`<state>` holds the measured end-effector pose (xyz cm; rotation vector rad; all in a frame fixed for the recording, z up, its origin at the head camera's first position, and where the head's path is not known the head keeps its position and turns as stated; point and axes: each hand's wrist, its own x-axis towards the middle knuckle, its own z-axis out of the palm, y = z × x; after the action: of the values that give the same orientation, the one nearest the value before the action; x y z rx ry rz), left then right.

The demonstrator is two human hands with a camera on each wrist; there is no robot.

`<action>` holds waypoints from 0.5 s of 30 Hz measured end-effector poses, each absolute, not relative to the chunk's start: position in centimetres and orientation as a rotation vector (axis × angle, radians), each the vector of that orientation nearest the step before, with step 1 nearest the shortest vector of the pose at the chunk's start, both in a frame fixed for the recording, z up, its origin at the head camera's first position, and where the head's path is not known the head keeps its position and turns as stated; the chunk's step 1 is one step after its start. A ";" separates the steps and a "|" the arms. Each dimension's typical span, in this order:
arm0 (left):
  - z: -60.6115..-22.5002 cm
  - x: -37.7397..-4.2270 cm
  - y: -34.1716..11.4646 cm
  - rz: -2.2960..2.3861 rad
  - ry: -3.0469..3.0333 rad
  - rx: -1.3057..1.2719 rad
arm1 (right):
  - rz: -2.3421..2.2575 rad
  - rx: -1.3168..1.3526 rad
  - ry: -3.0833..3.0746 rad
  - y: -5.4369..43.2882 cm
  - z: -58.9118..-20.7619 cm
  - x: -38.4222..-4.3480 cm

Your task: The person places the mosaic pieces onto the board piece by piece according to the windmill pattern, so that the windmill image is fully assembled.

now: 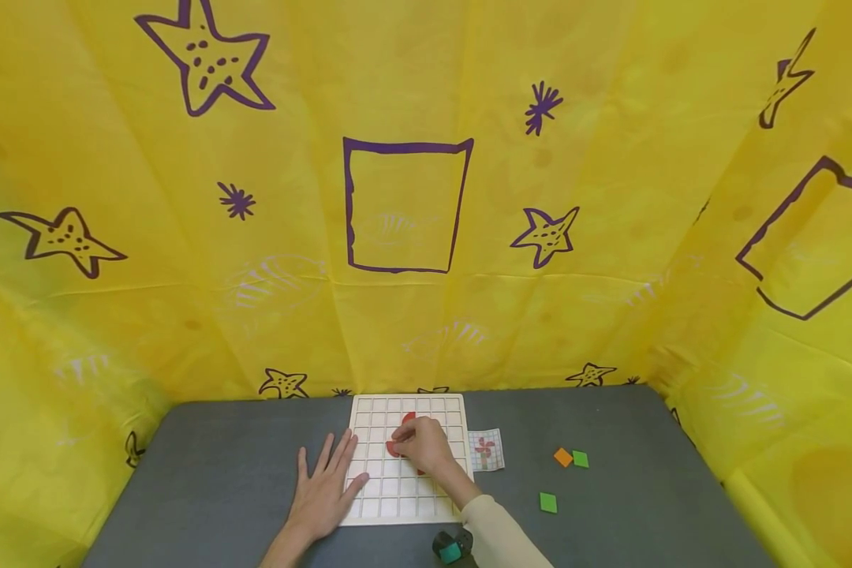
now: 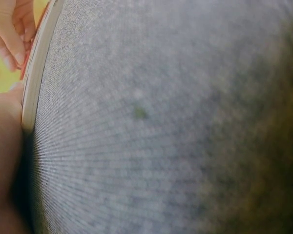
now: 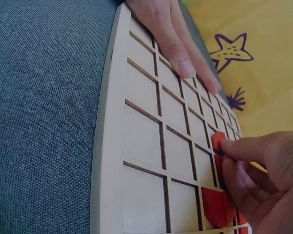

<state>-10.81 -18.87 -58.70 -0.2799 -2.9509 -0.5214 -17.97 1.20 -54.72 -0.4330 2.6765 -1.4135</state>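
Observation:
A wooden grid board (image 1: 390,509) with square recesses lies on the dark table. My right hand (image 1: 426,446) is over its middle, thumb and fingers pinching a small red tile (image 3: 218,140) at one of the squares. Close beside it, a red tile with a rounded end (image 3: 217,207) sits in the grid. Another red tile (image 1: 409,416) shows just beyond the hand, which covers part of the red pieces. My left hand (image 1: 323,491) rests with spread fingers on the board's left edge, its thumb reaching over the near-left squares.
Right of the board lies a small gridded card (image 1: 486,450) with a red flower-like picture. Farther right are an orange tile (image 1: 563,457), a green tile (image 1: 580,458) touching it and a second green tile (image 1: 548,502). Yellow patterned cloth (image 1: 412,331) encloses the table (image 1: 220,473).

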 end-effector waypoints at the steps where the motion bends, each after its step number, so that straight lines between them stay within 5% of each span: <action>1: -58.7 -10.8 -18.9 -0.522 -2.949 -0.280 | -1.417 -0.435 2.677 1.2 -54.7 -18.0; 15: -58.5 -10.6 -18.7 -0.548 -2.954 -0.276 | -1.412 -0.467 2.721 1.4 -54.9 -18.1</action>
<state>-10.64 -18.74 -58.46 -0.2764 -2.9543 -0.5476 -18.06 1.35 -54.86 -0.4669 2.7206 -1.4121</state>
